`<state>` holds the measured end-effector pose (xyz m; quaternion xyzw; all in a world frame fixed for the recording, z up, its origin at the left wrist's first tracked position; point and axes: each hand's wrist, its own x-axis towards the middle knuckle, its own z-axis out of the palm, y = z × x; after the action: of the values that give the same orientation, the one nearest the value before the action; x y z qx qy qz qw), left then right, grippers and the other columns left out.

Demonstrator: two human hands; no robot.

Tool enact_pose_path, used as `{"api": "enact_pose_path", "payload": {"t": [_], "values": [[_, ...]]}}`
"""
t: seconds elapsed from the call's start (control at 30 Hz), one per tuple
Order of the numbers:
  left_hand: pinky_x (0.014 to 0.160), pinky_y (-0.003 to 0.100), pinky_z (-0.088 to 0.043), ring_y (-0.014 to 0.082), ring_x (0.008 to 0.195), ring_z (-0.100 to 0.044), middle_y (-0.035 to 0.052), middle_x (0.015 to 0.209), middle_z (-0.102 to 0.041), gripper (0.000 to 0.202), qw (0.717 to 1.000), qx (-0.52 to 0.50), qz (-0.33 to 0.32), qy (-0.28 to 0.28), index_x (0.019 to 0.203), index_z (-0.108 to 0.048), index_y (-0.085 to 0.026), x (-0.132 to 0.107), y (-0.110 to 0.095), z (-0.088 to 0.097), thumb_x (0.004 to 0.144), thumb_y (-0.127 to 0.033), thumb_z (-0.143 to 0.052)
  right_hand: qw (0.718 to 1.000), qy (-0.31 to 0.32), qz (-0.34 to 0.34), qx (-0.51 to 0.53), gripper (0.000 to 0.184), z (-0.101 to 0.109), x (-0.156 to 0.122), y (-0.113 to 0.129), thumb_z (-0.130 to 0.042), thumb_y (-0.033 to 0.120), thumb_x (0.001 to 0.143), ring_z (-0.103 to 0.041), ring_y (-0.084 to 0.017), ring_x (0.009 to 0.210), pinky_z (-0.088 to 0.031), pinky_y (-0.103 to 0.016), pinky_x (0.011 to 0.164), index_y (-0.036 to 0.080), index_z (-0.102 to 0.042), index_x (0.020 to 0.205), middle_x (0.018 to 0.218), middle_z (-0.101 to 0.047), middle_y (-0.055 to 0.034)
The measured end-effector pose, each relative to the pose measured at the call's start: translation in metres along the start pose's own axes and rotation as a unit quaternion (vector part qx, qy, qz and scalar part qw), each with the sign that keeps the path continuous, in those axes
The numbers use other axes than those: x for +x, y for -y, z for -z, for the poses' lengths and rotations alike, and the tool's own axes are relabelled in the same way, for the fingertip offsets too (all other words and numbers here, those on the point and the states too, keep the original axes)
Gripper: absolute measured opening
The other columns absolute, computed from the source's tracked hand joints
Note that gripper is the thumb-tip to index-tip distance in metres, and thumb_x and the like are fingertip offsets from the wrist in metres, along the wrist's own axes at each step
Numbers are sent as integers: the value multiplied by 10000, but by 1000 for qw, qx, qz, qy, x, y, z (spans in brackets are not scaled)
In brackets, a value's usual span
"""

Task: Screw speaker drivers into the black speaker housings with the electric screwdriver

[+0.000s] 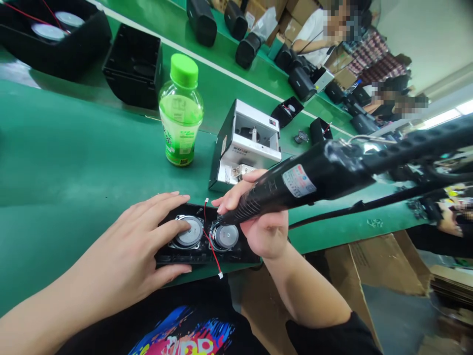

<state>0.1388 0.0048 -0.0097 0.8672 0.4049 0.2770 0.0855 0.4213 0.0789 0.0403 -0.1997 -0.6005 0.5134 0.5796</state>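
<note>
A black speaker panel [242, 252] lies at the table's near edge, with two round speaker drivers, the left driver [191, 231] and the right driver [226, 236]. Thin red wires [212, 248] with white plugs run between them. My left hand [142, 241] grips the panel's left end, thumb along the near edge, index finger pressing on the left driver. My right hand [258, 217] is wrapped around a black electric screwdriver [273, 185]. The tool slants down to the left, its tip at the upper left rim of the right driver. The exact contact point is too small to make out.
A green-capped drink bottle [182, 116] stands beyond the panel, with a silver screw feeder [254, 133] right of it. Black speaker housings [133, 64] line the back. The screwdriver's cable [325, 212] trails right. Cardboard [388, 261] lies at lower right. Other people work farther off.
</note>
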Motion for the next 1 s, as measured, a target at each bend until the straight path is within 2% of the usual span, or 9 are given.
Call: {"api": "enact_pose_path", "payload": {"t": [0.1, 0.2, 0.3, 0.37, 0.5, 0.63, 0.83, 0.93, 1.0], "values": [[1280, 737, -701, 496, 1688, -722, 180, 1936, -657, 502, 1000, 1, 3, -5, 1509, -732, -327, -2, -2, -2, 1075, -489, -923, 999, -8, 30, -10, 564, 1, 9, 1, -874, 796, 1171, -854, -206, 689, -814, -384, 697, 317, -796, 1459, 937, -866, 14], [1283, 736, -705, 494, 1698, -714, 176, 1944, -651, 540, 1000, 7, 13, -13, 1518, -727, -331, -5, -3, -5, 1037, -444, -945, 995, -74, 73, 9, 518, 2, 24, 28, -841, 771, 1202, -738, -142, 547, -645, -259, 486, 301, -844, 1419, 893, -830, 42], [1291, 713, -705, 480, 1721, -700, 154, 1986, -614, 570, 1000, 14, 6, -8, 1545, -730, -346, -9, 1, -8, 1029, -443, -950, 984, -162, 80, -5, 549, 4, 49, 67, -881, 821, 1151, -665, -143, 501, -616, -269, 475, 293, -876, 1303, 770, -793, 55], [1289, 697, -707, 473, 1721, -700, 145, 1988, -612, 561, 1000, 19, -2, -9, 1548, -734, -349, -11, 4, -10, 1039, -463, -939, 979, -175, 84, -56, 602, 7, 67, 80, -900, 902, 1093, -633, -159, 482, -589, -290, 476, 317, -852, 1229, 696, -744, 67], [1266, 674, -716, 471, 1729, -689, 151, 2001, -592, 513, 999, 31, -15, -12, 1551, -745, -335, -13, 10, -13, 1102, -544, -876, 969, -164, 130, -133, 781, 10, 92, 62, -763, 1119, 1022, -574, -165, 447, -471, -299, 432, 340, -752, 1071, 653, -657, 74], [1274, 671, -723, 470, 1748, -678, 142, 2027, -567, 504, 999, 33, -17, -7, 1553, -767, -322, -15, 10, -11, 1126, -571, -863, 973, -143, 136, -119, 852, 10, 95, 31, -559, 1156, 1094, -545, -155, 442, -437, -299, 434, 342, -782, 1212, 682, -660, 76], [1295, 727, -715, 501, 1752, -685, 150, 2006, -603, 494, 1000, -9, 8, 5, 1553, -790, -331, -12, 5, -7, 1110, -517, -905, 977, -164, 110, -81, 661, 6, 89, 29, -759, 943, 1134, -532, -147, 434, -424, -292, 416, 305, -837, 1288, 673, -671, 72], [1333, 744, -687, 505, 1748, -684, 148, 1978, -634, 481, 999, -24, 33, -14, 1516, -800, -330, -9, 0, -7, 1078, -481, -927, 979, -178, 83, -61, 685, 2, 78, 49, -826, 978, 1077, -510, -155, 402, -407, -300, 378, 316, -872, 1243, 624, -655, 84], [1361, 723, -672, 491, 1743, -692, 134, 1964, -654, 487, 999, -33, 39, -16, 1503, -806, -346, -7, -2, -7, 1051, -456, -948, 983, -172, 45, -44, 630, -3, 62, 70, -936, 953, 1024, -545, -173, 414, -460, -319, 393, 347, -894, 1188, 617, -687, 86]]}}
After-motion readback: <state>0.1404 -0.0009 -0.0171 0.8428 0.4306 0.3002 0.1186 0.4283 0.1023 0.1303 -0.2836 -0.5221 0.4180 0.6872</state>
